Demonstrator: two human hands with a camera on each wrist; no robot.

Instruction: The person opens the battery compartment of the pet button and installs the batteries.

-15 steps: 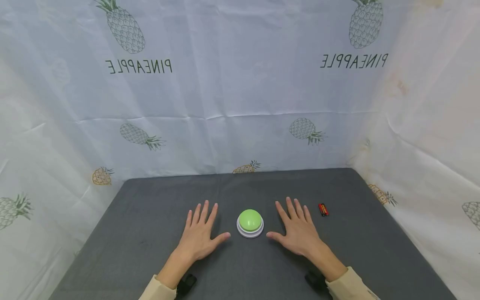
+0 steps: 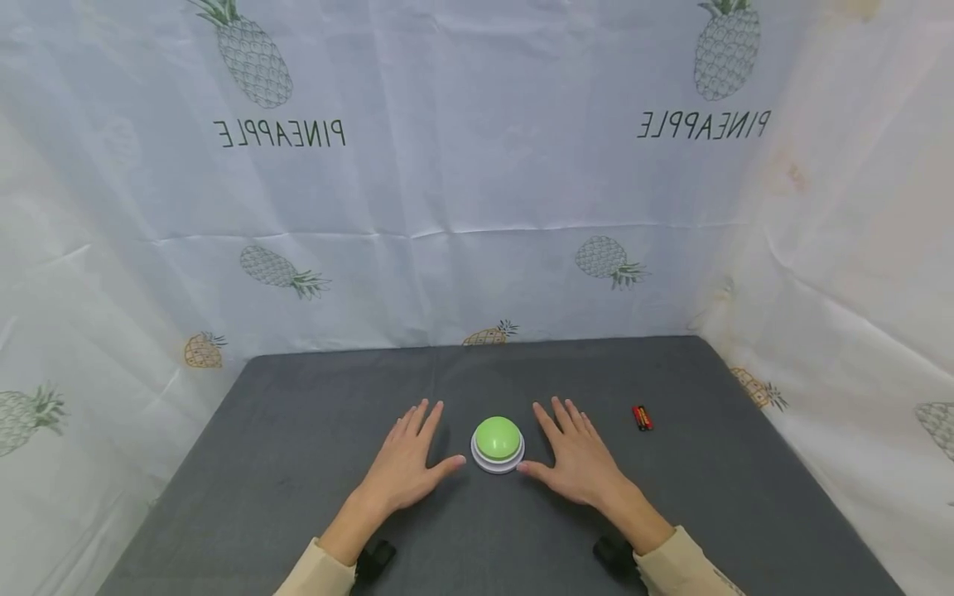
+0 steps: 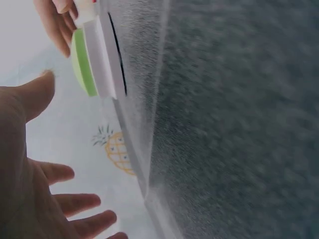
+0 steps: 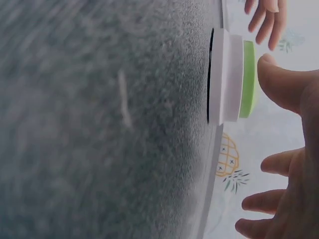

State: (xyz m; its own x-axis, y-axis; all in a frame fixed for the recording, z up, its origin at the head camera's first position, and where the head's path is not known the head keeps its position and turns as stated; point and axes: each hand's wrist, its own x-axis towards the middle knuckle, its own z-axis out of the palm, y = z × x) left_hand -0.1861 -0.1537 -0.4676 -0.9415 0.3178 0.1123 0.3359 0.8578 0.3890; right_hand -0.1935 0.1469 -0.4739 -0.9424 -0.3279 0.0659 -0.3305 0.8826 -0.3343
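While the grey table (image 2: 298, 430) bears both flat, spread hands, nothing is gripped yet: the left hand (image 2: 408, 463) and right hand (image 2: 574, 459) flank the green button (image 2: 497, 439), thumbs just beside its white base. A small battery (image 2: 642, 417) lies beyond the right fingertips.

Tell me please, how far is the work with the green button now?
Done: nothing visible yet. The green button sits untouched on the grey table. In hand: the left hand and right hand flank it, fingers spread, holding nothing. Left: any grip or press, and the battery lying apart.
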